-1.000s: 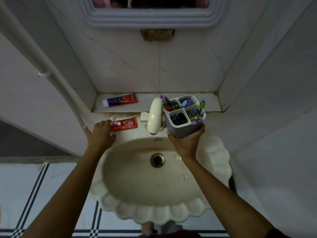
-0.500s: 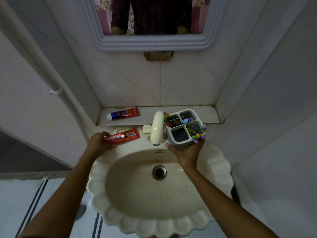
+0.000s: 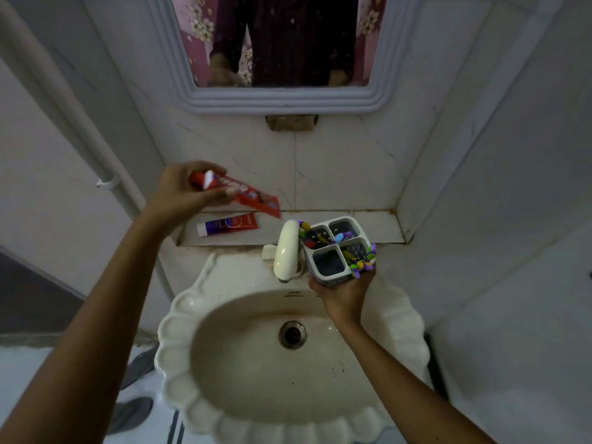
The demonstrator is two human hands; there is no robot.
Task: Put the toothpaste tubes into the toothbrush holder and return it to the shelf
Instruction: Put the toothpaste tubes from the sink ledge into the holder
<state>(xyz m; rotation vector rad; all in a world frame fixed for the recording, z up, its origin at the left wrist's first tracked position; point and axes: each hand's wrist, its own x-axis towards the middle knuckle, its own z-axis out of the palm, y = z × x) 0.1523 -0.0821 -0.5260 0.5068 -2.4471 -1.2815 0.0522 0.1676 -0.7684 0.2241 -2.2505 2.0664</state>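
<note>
The left hand (image 3: 185,190) has its fingers (image 3: 221,194) clamped on the cap end of a flat red toothpaste tube (image 3: 246,197), glossy and crimped at its far end, held in the air to the left above the tiled shelf (image 3: 368,222). Half a second ago that tube still lay on the sink rim under the hand; now it is lifted clear and tilts down to the right, toward the holder. A second tube (image 3: 229,224), blue and red with a white cap, lies flat on the left part of the shelf, where it lay before. The right hand (image 3: 344,288) grips from below a grey plastic toothbrush holder (image 3: 336,251), square with rounded corners and four compartments (the near left one looks empty), fingers wrapped round its base, in much the same place just right of the cream faucet (image 3: 286,248). Bright toothbrushes (image 3: 360,264) stick out of it. The scalloped ceramic sink (image 3: 179,318) sits below, glossy, with a metal drain (image 3: 292,334).
</note>
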